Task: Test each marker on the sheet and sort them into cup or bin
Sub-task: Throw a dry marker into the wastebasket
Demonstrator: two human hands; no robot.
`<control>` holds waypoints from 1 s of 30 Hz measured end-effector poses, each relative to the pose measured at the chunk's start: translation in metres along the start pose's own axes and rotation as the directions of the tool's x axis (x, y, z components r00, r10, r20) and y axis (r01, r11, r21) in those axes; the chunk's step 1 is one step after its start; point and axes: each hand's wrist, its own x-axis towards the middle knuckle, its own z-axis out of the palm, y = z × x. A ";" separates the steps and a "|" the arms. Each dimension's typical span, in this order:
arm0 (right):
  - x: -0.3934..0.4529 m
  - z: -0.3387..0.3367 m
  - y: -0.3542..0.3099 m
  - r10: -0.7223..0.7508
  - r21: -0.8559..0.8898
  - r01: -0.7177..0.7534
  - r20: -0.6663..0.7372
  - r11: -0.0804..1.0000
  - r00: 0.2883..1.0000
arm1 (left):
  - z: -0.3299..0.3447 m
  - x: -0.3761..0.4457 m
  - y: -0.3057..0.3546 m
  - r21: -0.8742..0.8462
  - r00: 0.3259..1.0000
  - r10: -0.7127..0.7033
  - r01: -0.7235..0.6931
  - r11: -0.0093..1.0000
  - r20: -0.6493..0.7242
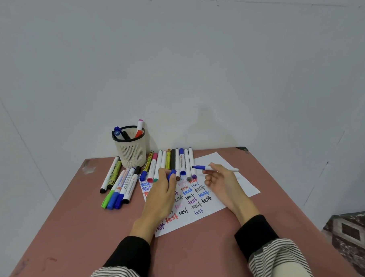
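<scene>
Uncapped blue marker (215, 168) pinched in the right hand (221, 181), long axis running left to right, blue tip aimed left toward the cap (172, 174) gripped in the curled left hand (162, 186). Cap just left of the tip, both held low over the far end of the test-covered sheet (204, 218) on the bench (76, 226). Recapping, by the look of it, down to aligning tip and cap along that axis. Cup (130, 148) far left; no bin in view.

table (81, 230): reddish-brown | on it: sheet (213, 202), cup (130, 149), markers (120, 183)
</scene>
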 end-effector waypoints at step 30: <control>0.006 0.004 0.016 -0.221 -0.561 0.200 0.031 0.804 0.975 | 0.003 0.007 -0.009 -0.105 0.992 0.100 -0.091 0.990 0.079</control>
